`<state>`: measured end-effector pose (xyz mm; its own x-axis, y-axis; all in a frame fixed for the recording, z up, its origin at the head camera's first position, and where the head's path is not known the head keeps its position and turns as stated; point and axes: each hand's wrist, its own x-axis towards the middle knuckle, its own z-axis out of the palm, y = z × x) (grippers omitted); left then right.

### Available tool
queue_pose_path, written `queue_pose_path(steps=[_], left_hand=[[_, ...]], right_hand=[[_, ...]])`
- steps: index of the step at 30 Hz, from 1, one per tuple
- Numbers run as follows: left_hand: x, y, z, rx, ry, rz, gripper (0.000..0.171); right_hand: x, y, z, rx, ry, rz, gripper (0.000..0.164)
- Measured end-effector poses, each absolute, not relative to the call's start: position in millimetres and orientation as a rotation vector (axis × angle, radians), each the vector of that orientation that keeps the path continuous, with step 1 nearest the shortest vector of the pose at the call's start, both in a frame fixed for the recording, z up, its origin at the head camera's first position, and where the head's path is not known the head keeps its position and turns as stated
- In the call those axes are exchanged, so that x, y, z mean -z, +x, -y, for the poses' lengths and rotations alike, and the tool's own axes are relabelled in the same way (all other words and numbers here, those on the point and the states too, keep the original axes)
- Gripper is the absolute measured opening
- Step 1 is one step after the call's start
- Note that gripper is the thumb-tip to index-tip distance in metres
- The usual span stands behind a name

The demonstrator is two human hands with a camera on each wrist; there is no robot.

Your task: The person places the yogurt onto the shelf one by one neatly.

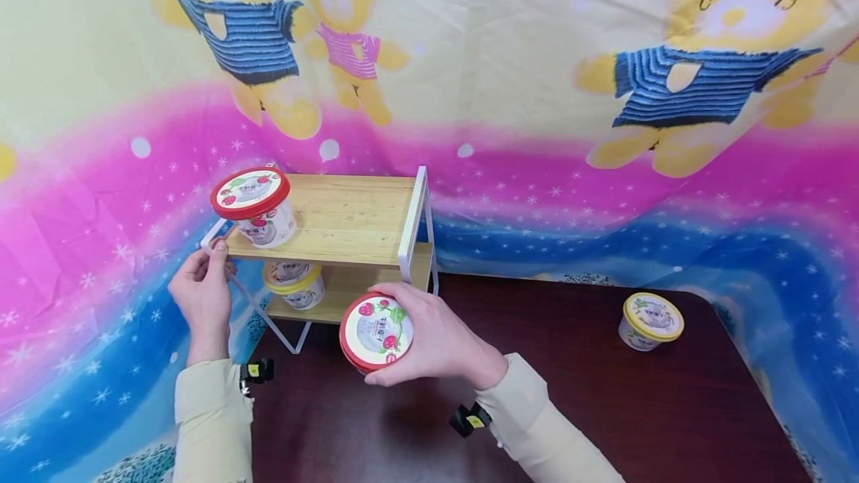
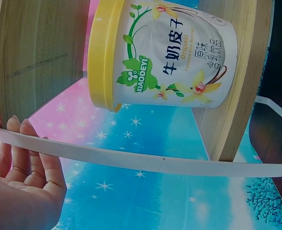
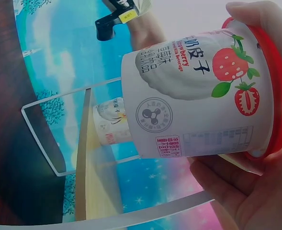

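My right hand (image 1: 436,334) grips a red-lidded strawberry milk tub (image 1: 376,332) in front of the small two-tier shelf (image 1: 356,218). In the right wrist view, thumb and fingers wrap the tub (image 3: 198,96) near its red rim. My left hand (image 1: 203,293) holds the shelf's front left corner, its fingers (image 2: 30,163) curled at the white metal frame (image 2: 131,158). Just above that hand, another red-lidded strawberry tub (image 1: 255,203) stands on the upper board. A yellow-lidded vanilla tub (image 1: 295,285) sits on the lower board, its top partly hidden from the head view.
A second yellow-lidded tub (image 1: 649,321) stands on the dark wooden table (image 1: 537,364), far to the right. Behind the table hangs a cloth (image 1: 510,95) printed with bears, reaching down along both sides. White metal legs (image 1: 295,341) carry the shelf.
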<state>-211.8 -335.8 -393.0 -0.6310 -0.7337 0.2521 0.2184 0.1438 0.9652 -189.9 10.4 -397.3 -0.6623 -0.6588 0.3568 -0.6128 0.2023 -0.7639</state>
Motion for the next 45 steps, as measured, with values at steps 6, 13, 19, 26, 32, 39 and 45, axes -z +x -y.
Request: queue_pose_path(steps=[6, 13, 19, 26, 32, 39, 45], left_hand=[[393.4, -212.5, 335.8, 1.594, 0.503, 1.664, 0.034], [392.9, -212.6, 335.7, 1.606, 0.504, 1.656, 0.035], [392.5, -212.6, 335.5, 1.605, 0.506, 1.658, 0.036], [392.6, -212.2, 335.1, 1.589, 0.507, 1.679, 0.037], [392.2, -211.8, 334.7, 1.599, 0.501, 1.662, 0.037], [392.1, -211.4, 334.5, 1.607, 0.489, 1.645, 0.037], [392.4, -211.3, 334.4, 1.583, 0.516, 1.685, 0.038]], right_hand=[[393.2, -192.4, -7.5, 1.456, -1.328, -2.444, 0.094], [387.4, -191.8, -4.0, 1.432, -1.385, -2.475, 0.095], [383.3, -189.2, -2.5, 1.433, -1.396, -2.472, 0.098], [376.2, -187.1, 0.2, 1.436, -1.413, -2.452, 0.097], [372.1, -186.6, 3.5, 1.43, -1.459, -2.447, 0.097], [367.1, -186.6, 6.5, 1.438, -1.523, -2.437, 0.096], [362.4, -187.4, 8.5, 1.445, -1.52, -2.398, 0.096]])
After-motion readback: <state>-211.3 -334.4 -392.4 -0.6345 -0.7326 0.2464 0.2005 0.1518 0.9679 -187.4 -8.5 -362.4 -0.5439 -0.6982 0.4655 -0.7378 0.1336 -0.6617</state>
